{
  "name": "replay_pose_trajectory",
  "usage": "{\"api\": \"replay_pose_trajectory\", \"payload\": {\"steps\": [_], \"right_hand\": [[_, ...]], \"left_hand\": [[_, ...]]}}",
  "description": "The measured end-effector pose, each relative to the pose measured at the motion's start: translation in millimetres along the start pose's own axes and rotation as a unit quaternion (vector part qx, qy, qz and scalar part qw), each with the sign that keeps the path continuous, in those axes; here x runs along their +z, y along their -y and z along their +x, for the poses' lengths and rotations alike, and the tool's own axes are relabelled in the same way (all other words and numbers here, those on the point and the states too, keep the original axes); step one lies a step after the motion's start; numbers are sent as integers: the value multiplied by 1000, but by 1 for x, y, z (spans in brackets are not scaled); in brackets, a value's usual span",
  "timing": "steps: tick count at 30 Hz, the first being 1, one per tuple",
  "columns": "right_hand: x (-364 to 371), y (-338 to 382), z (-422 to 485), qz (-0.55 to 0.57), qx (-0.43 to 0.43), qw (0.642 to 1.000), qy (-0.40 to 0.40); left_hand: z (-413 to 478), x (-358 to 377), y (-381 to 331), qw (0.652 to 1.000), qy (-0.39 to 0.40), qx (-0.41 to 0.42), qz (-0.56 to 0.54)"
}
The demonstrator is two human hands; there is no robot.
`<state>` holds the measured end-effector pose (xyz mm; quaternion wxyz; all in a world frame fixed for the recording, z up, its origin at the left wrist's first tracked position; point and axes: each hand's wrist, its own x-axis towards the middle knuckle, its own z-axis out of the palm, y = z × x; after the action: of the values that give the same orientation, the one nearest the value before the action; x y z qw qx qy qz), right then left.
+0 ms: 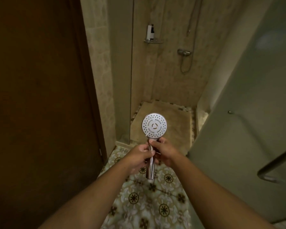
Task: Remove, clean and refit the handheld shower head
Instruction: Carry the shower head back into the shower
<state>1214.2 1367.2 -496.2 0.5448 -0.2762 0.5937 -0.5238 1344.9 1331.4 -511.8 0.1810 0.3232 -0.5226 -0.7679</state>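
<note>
1. We hold the handheld shower head (154,126) out in front of us over the patterned floor (155,204), just outside the shower stall. Its round spray face is tilted up towards our eyes, and we judge this is so the nozzle holes can be checked.
2. Our left hand (139,156) is wrapped round the middle of the chrome handle (150,169), fingers curled, taking the weight.
3. Our right hand (165,152) pinches the neck just below the spray face with thumb and fingertips, probably to steady or turn the head.
4. The white threaded end (150,180) at the bottom of the handle hangs free with nothing screwed to it. The head is therefore off its hose: removal looks done, refitting is not.
5. The hose (186,66) hangs in a loop on the far wall of the stall, below the mixer valve (185,52) and well apart from the head.
6. A small metal shelf (153,41) on the stall wall carries two containers upright side by side, a white bottle (149,32) and a dark bottle (152,33). We cannot tell what is in them or how full they are.
7. No cloth, brush or basin shows near our hands, so we cannot say whether the cleaning is done.
8. The glass door (238,129) stands to our right, leaving the way into the stall free for refitting.
</note>
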Motion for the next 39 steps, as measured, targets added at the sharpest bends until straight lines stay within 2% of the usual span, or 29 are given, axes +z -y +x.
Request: {"api": "replay_pose_trajectory", "payload": {"steps": [7, 12, 17, 24, 30, 33, 39], "right_hand": [[-50, 38, 93, -3, -27, 1000, -8], [-105, 78, 179, -13, -52, 999, -10], [-160, 127, 257, 30, -54, 998, -19], [-210, 188, 350, 29, -57, 998, -28], [-234, 217, 456, 14, -52, 998, -17], [-242, 231, 517, -33, -52, 997, -47], [-260, 274, 620, -49, -39, 996, -60]], "left_hand": [[111, -6, -37, 999, 39, -10, 0], [217, -3, -68, 1000, 25, -5, 12], [309, -1, -96, 999, 17, -26, 23], [413, 3, -147, 995, 17, -21, 97], [516, -31, -179, 996, 30, 5, 85], [578, -55, -195, 996, 54, 8, 70], [702, -90, -246, 996, 66, -33, 51]]}}
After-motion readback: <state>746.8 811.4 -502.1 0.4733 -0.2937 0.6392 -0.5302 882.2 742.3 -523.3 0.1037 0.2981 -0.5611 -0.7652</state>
